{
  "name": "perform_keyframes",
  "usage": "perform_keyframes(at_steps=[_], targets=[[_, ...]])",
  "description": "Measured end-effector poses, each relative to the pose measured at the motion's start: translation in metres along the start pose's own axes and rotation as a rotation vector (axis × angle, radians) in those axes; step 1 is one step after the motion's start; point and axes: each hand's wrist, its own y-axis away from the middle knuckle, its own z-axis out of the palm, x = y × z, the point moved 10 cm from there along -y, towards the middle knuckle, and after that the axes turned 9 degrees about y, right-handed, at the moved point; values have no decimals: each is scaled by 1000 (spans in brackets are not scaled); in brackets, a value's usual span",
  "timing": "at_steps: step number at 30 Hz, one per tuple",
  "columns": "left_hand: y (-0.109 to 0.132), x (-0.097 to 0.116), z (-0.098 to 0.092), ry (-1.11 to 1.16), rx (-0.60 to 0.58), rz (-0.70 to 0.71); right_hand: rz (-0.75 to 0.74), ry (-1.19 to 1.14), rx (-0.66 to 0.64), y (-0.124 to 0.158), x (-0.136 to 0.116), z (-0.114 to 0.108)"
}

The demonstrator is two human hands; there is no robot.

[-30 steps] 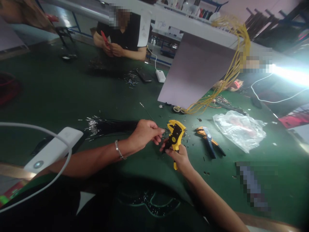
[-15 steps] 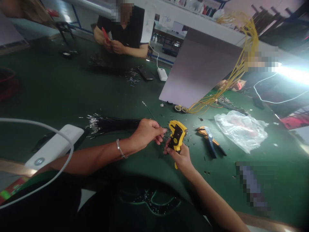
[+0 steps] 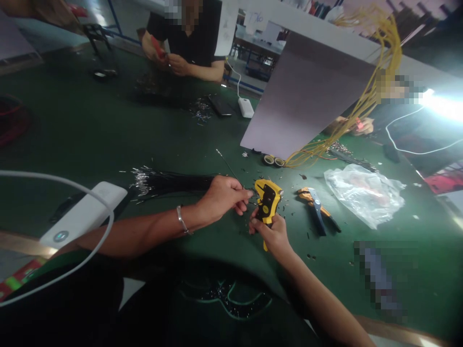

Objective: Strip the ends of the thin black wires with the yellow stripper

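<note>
Between the fingers of my left hand (image 3: pixel 227 195) is pinched a thin black wire (image 3: pixel 227 164), its silvery end pointing up and away from me. My right hand (image 3: pixel 271 231) is wrapped round the handle of a yellow and black wire stripper (image 3: pixel 268 198). The stripper's head stands just right of my left fingertips; whether the wire's near end sits in the jaws is too small to tell. A bundle of black wires (image 3: pixel 177 183) with bare silvery ends lies on the table beyond my left forearm.
An orange and blue wire stripper (image 3: pixel 315 207) lies right of my right hand, near a clear plastic bag (image 3: pixel 365 193). Two tape rolls (image 3: pixel 274 160) and yellow wires (image 3: pixel 325 147) are beyond. A white power bank (image 3: pixel 87 212) and cable (image 3: pixel 108 219) are at left. Co-workers sit opposite.
The whole view has shifted slightly. Both my hands keep nearly the same pose, with the wire and the yellow stripper still held close together.
</note>
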Motion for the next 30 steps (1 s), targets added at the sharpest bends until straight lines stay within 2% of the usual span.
perform_keyframes(at_steps=[19,30], targets=[[1,-2,2,11,-7,-12,40,-164,-41,4,4,4],[3,-2,5,66,-33,10,69,-192,-13,6,2,5]])
